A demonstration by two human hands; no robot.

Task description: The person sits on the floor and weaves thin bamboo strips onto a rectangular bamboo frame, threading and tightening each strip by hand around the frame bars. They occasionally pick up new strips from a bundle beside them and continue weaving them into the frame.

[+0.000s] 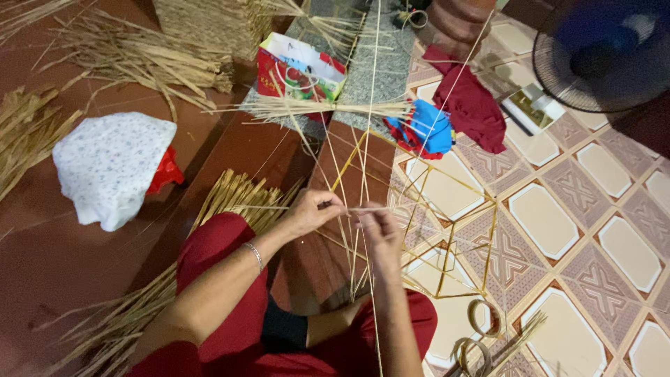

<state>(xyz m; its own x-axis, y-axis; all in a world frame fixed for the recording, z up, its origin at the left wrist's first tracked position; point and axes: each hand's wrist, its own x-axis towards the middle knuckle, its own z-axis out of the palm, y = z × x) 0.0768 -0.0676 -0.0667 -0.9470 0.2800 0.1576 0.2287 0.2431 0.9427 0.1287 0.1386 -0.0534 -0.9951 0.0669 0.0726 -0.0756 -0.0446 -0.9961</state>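
1. Work piece: thin straw strands crossing in a loose open lattice, held up in front of the knees over the edge where the dark red floor meets the patterned tiled floor; one horizontal strand is stretched between both hands.
2. Left hand: fingers closed in a pinch on that horizontal strand, near where it meets the upright ones; thin bracelet on the wrist.
3. Right hand: fingers closed on the same strand's other end, just beside the left hand; the two are nearly touching.
4. Step in hand (my read): threading or tying a cross strand onto the uprights; weaving looks early, since the lattice is mostly bare gaps.
5. Next move calls for steady tension on the strand and a tight pinch at the crossing; the uprights are springy and could slip out of line.
6. Count, outward: two hands; one bracelet; two coiled strip rolls on the tiles near the right knee; at least four loose straw bundles around; one woven basket at top; one white cloth bundle; one red printed bag; one dark red cloth; one blue-and-red bag; one fan at top right.
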